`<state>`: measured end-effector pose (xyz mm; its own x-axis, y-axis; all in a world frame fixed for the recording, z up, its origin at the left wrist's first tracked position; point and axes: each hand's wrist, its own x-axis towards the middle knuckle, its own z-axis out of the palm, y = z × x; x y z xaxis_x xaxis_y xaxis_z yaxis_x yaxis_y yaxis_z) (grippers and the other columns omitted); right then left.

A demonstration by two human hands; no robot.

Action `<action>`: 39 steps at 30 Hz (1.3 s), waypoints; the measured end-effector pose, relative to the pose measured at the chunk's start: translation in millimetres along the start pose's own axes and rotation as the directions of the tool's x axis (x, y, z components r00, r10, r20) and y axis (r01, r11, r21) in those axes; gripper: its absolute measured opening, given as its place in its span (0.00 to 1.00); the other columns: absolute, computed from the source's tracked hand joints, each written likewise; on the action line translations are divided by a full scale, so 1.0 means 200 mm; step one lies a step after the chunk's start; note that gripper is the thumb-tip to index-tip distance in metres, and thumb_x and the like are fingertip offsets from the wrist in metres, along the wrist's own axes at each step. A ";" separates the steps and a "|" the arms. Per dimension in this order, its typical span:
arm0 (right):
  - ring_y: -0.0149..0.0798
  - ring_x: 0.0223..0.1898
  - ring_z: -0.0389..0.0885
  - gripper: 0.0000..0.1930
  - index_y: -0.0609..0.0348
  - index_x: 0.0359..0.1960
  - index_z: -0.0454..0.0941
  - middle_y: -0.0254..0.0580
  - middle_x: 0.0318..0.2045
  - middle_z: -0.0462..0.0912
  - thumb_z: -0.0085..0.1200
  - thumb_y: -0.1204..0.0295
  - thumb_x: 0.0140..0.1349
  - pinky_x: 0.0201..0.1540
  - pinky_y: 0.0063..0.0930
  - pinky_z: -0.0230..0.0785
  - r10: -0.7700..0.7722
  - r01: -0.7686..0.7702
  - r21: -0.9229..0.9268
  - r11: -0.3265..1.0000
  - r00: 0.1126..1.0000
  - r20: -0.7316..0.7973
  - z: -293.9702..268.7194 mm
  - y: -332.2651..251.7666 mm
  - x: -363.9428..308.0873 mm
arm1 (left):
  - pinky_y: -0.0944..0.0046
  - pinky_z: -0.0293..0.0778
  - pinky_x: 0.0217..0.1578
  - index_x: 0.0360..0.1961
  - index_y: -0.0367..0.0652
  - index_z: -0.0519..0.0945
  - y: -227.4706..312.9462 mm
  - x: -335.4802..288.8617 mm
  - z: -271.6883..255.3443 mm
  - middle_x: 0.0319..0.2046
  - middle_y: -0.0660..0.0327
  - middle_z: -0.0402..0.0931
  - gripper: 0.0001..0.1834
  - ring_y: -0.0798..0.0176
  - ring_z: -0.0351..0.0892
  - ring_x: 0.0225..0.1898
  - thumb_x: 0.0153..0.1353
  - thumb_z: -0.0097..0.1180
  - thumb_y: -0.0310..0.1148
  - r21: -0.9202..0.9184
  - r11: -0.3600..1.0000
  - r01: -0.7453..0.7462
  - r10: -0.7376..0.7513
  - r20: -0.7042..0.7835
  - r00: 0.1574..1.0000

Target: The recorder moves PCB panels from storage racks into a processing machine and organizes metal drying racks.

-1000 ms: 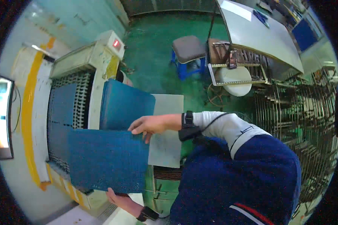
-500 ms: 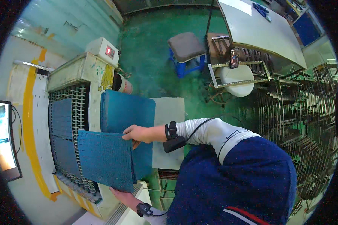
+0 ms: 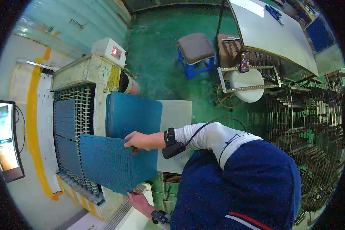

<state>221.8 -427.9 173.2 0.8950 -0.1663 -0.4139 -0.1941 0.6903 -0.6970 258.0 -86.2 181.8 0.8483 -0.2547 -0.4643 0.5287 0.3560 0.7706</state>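
A thin blue circuit board panel (image 3: 105,161), covered in a fine pattern, is held between both hands at a tilt beside the roller conveyor (image 3: 82,115). My right hand (image 3: 136,140) pinches its upper right corner, thumb on top. At the lower right corner, my left hand (image 3: 137,197) grips the edge between thumb and fingers. Behind the held panel lies a stack of similar blue panels (image 3: 136,113), partly covered by it and by my right hand. Darker panels (image 3: 65,119) lie on the conveyor's rollers, close to the held panel's left edge.
A pale board (image 3: 176,134) lies under the stack. A control box (image 3: 110,53) and a bucket (image 3: 131,86) stand beyond it. Farther off are a cushioned blue stool (image 3: 195,48), a round white seat (image 3: 247,86) and a white table (image 3: 274,34). Metal racks (image 3: 306,115) fill the right; a monitor (image 3: 5,140) is far left.
My left hand has shifted right and come up around the panel's lower right corner, its thumb now showing. The panel's right side has swung a little left. The view has shifted slightly.
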 end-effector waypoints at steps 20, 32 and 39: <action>0.34 0.26 0.77 0.15 0.63 0.49 0.70 0.39 0.30 0.78 0.53 0.71 0.62 0.27 0.30 0.74 -0.199 0.204 0.217 0.955 0.979 -0.044 -0.28 -0.38 0.20 | 0.66 0.74 0.40 0.38 0.35 0.72 -0.01 0.04 -0.13 0.34 0.53 0.76 0.13 0.61 0.76 0.35 0.67 0.49 0.36 -0.225 0.970 -0.091 0.097 0.018 0.995; 0.45 0.30 0.81 0.08 0.62 0.35 0.69 0.47 0.31 0.75 0.53 0.72 0.62 0.37 0.39 0.79 -0.050 0.044 0.311 0.949 0.999 0.013 -0.16 -0.27 0.22 | 0.57 0.72 0.49 0.46 0.35 0.72 0.05 0.09 -0.01 0.42 0.50 0.76 0.13 0.54 0.74 0.47 0.65 0.50 0.32 -0.258 0.944 -0.205 0.216 0.012 0.976; 0.47 0.29 0.80 0.08 0.64 0.33 0.69 0.49 0.28 0.74 0.53 0.72 0.62 0.32 0.37 0.78 -0.110 0.111 0.307 0.945 0.994 -0.020 -0.16 -0.33 0.38 | 0.59 0.73 0.50 0.47 0.36 0.72 0.04 0.15 -0.01 0.45 0.53 0.75 0.12 0.53 0.74 0.50 0.65 0.51 0.31 -0.273 0.943 -0.189 0.190 -0.022 0.981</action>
<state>289.7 -508.6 170.1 0.9027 -0.2552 -0.3465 0.0391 0.8505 -0.5246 287.2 -89.1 173.6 0.9339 -0.1628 -0.3184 0.3468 0.6297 0.6951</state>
